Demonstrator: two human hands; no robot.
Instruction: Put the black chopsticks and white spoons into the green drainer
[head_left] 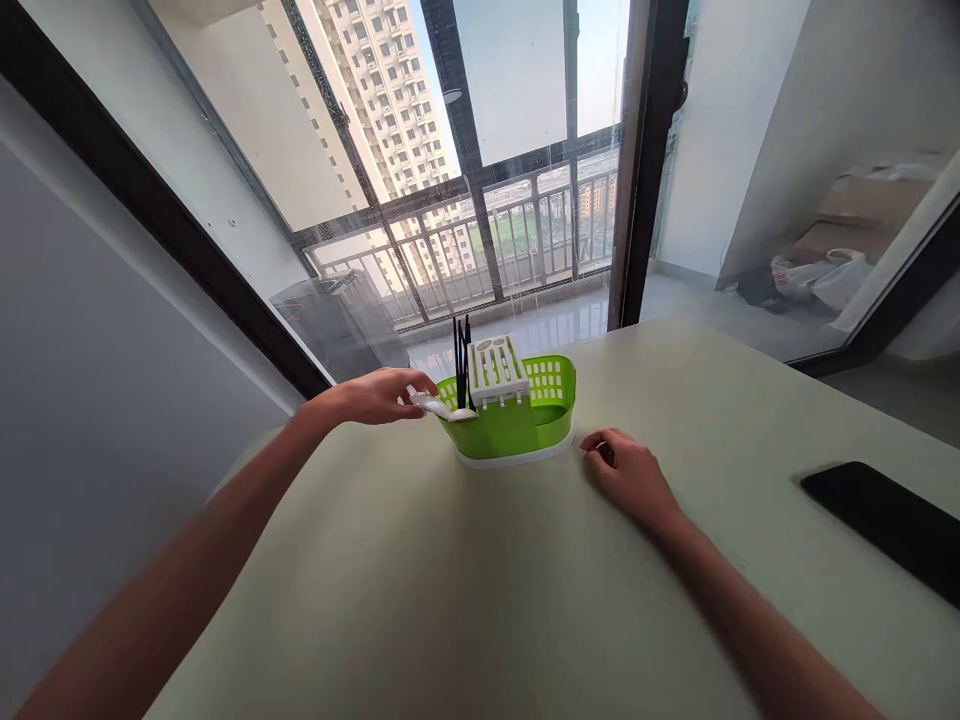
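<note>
A green plastic basket (499, 435) with a white base and a white slotted top (498, 370) stands on the pale table. Black chopsticks (460, 360) rise from its left part. At the basket's left side my left hand (386, 395) pinches a white spoon (430, 403), whose bowl end is over the left rim. My right hand (622, 468) rests on the table just right of the basket, fingers curled together and nothing seen in them.
A black phone-like slab (889, 515) lies on the table (465, 590) at the right. Beyond the table's far edge are a glass door with a dark frame (637, 180) and a balcony railing. Bags (825, 280) lie on the floor at the back right.
</note>
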